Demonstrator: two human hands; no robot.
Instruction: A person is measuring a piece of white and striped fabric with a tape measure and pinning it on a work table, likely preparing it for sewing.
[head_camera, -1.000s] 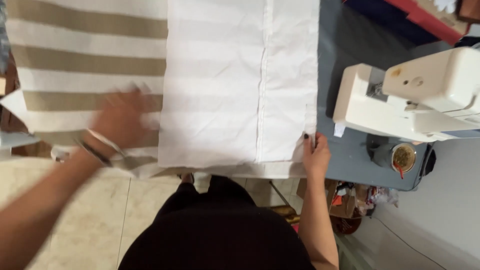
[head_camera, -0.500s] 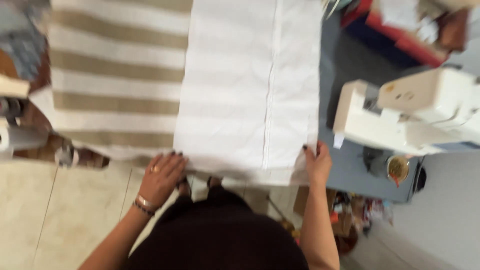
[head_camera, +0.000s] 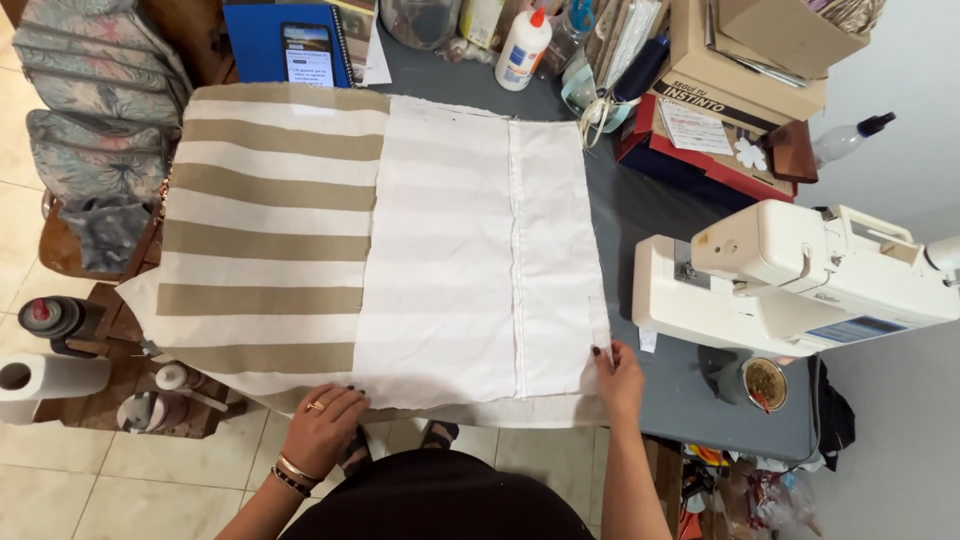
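Since the earlier frames we note the left hand (head_camera: 322, 428) has come in from the striped side to the near hem, and the head camera now takes in more of the table's far end. We judge from this that smoothing has given way to gripping the near edge.

Left to right: a paper towel roll (head_camera: 45, 378) and a dark bottle (head_camera: 55, 318) stand below the table's left edge. The left hand lies on the near edge of the striped fabric panel (head_camera: 270, 230), fingers curled over the hem. The white fabric panel (head_camera: 470, 260), folded over the striped one, lies flat on the grey table (head_camera: 650, 210). The right hand (head_camera: 618, 375) pinches the white panel's near right corner between thumb and fingers. Just beside it stands a white sewing machine (head_camera: 790, 280), apart from the cloth. A glue bottle (head_camera: 524, 48) stands at the far edge.
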